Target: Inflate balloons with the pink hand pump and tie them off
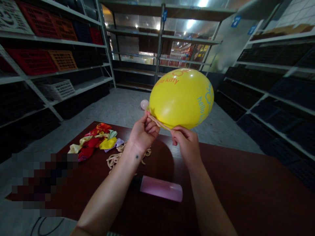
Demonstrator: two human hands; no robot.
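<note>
Head camera view finds us at a dark brown table [226, 177], our left hand [144, 131] and right hand [186, 142] holding a thin beige strip [158, 123] taut between them along the near, lower edge of a yellow balloon [180, 101]. With our left hand we pinch the strip between thumb and fingers, the others curled toward the palm; whether it also grips the balloon's neck, we cannot tell. With our right we pinch the strip between thumb and forefinger, the remaining fingers folded. The inflated balloon, printed "hello kitty" in orange-red and blue, is up in the air above the table's far edge. Below, a pink cylinder [161, 188] with a dark end lies on its side between our forearms. Partly hidden by our left forearm, loose pale cords [114, 160] are heaped just beside a pile of limp balloons [94, 141] in red, yellow, cream, green and lilac. Past the table, we see a pale pink ball [144, 104] on the grey floor [118, 101].
</note>
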